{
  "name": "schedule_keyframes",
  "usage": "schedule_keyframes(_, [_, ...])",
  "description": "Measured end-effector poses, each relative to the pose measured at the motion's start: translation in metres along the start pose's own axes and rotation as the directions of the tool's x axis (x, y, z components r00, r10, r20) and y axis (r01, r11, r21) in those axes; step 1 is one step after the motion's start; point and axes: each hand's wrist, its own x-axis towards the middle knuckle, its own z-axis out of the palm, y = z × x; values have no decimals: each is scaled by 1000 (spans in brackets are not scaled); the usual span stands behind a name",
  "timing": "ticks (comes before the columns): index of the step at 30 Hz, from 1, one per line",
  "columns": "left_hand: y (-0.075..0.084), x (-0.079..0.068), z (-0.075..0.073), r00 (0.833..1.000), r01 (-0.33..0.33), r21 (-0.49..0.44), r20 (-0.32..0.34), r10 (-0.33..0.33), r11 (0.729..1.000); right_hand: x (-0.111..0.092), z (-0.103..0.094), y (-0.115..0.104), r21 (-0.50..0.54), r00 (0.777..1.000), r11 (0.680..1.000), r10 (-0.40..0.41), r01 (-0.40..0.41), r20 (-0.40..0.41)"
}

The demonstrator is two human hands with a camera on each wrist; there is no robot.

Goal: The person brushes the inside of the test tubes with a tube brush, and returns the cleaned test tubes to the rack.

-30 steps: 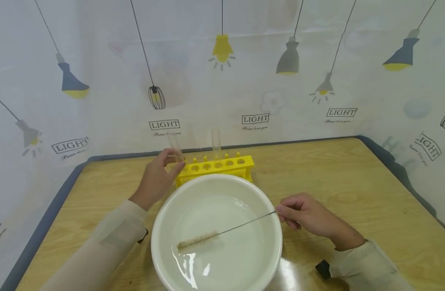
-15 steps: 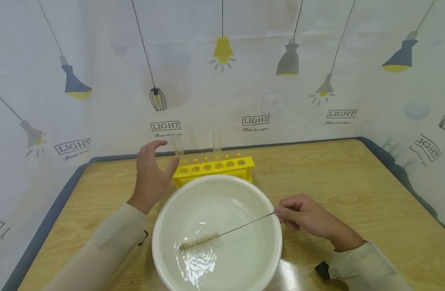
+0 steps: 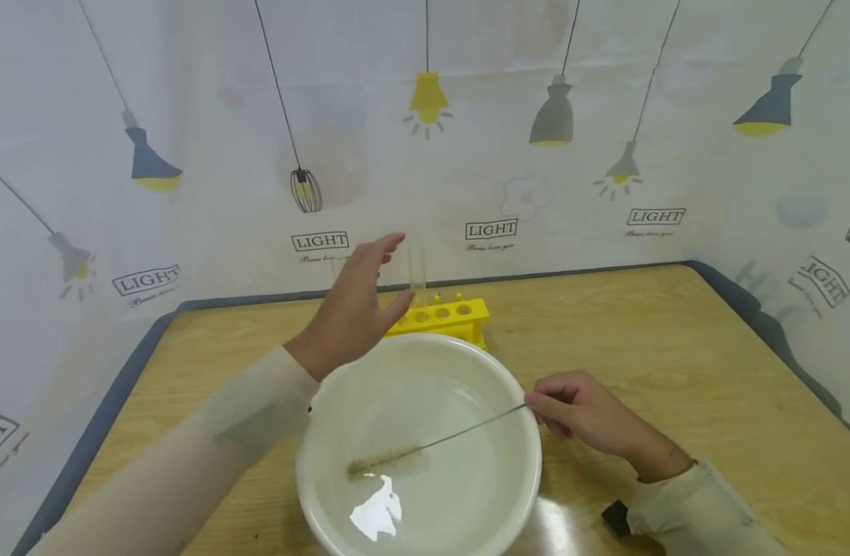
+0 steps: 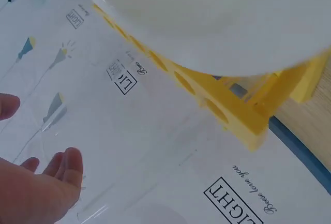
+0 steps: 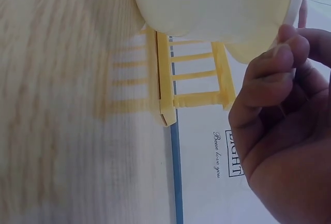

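My left hand (image 3: 355, 309) reaches over the back left of the basin, fingers spread and holding nothing. It is nearest to a clear test tube (image 3: 417, 270) standing upright in the yellow test tube rack (image 3: 454, 312); I cannot tell whether they touch. The hand mostly hides a second tube at the rack's left end. At the basin's right rim, my right hand (image 3: 591, 413) pinches the wire handle of a test tube brush (image 3: 386, 461). The brush's bristles lie in the water of the white basin (image 3: 530, 471). In the right wrist view, the right fingers (image 5: 269, 74) are curled by the rim.
The rack stands directly behind the basin on a wooden table (image 3: 640, 332). A wall covering (image 3: 605, 93) printed with lamps rises along the table's back and sides. A small black object (image 3: 615, 517) is by the right sleeve.
My left hand has let go of the left test tube, lifted away, then moved right toward the other tube. The right hand keeps its hold on the brush, almost still.
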Motion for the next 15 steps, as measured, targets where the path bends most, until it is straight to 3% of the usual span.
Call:
schedule_keyframes(2, [1,8,1,991,105,-30,82,-102,994,1,1,-2,-4,1000,1000,11,-11,-4])
schedule_keyframes(6, [3,22,6,951,251,-46,198,-238,967,2,1,-3,-4,1000,1000,15,-15,-5])
schedule_keyframes(10, [4,30,11,926,318,-62,234,-296,946,2,2,-2,-5,1000,1000,13,-13,-9])
schedule_keyframes(15, [7,35,15,916,361,-108,227,-331,926,2,2,-1,10,1000,1000,-8,8,-7])
